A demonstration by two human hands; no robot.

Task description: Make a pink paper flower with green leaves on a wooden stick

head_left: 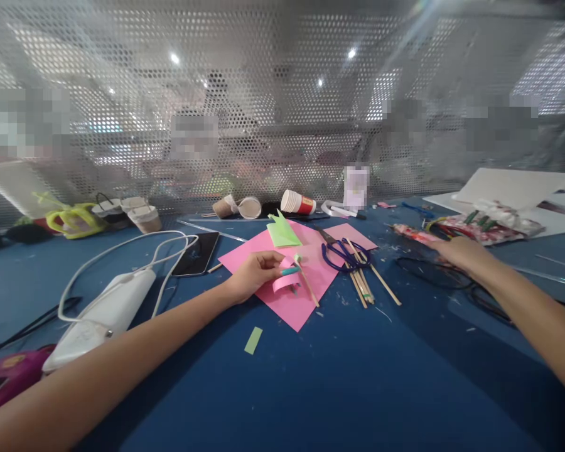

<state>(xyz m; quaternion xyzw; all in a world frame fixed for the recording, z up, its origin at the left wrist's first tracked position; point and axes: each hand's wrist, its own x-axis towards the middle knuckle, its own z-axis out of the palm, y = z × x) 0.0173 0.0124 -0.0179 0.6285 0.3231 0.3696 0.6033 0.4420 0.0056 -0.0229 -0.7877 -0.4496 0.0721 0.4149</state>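
My left hand [258,274] pinches a curled pink paper strip [280,285] above a pink sheet [297,315]. A teal patch shows at its fingertips. Right beside the strip, a thin wooden stick [310,289] with a pale green paper piece at its top leans over the sheet. Folded light green paper [283,232] rests on the sheet's far part. Scissors with dark blue handles [332,256] lie across several wooden sticks [360,287]. Far to the right, my right hand [459,252] is closed at a red tool with a narrow tip [412,233]; its fingers are partly hidden.
A black cable [428,274] loops beneath my right forearm. On the left are a phone [196,254], a white power bank [117,304] and its white cable. Paper cups [297,202] line the perforated metal screen [263,81]. A green paper scrap [253,340] lies in front.
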